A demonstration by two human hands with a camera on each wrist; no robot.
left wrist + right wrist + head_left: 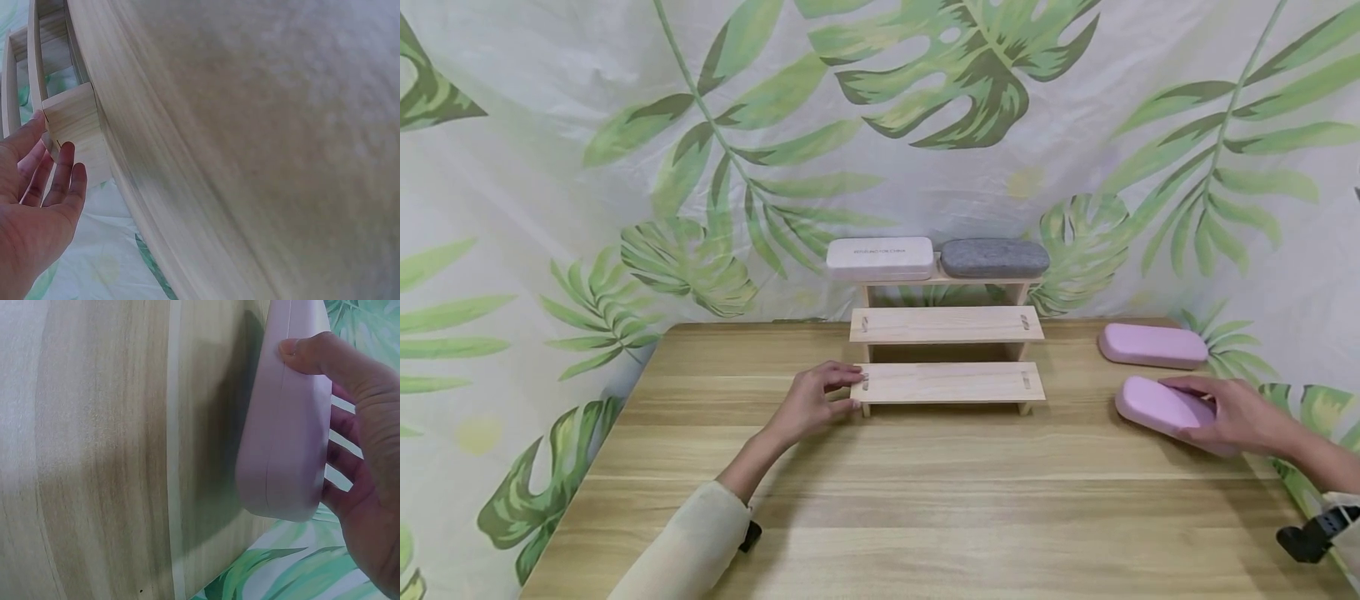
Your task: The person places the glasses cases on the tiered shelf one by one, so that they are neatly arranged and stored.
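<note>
The right hand (1243, 417), its grip narrowed, is holding the nearer smooth, round-ended pink case (1159, 404) at the grained tabletop's (925, 500) right side; the left hand (811, 404), grip loosely parted, is touching a pale wooden stepped stand's (947, 323) lowest plank (947, 383).

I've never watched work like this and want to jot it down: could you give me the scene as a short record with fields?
Stand: three-step wooden stand, at the back of the table
Top step: white case on the left, grey case on the right
Left grip: a bare hand touching the left end of the lowest step
Right grip: a bare hand holding a pink case
Behind the held case: another pink case, on the table
Backdrop: leaf-print sheet
</note>
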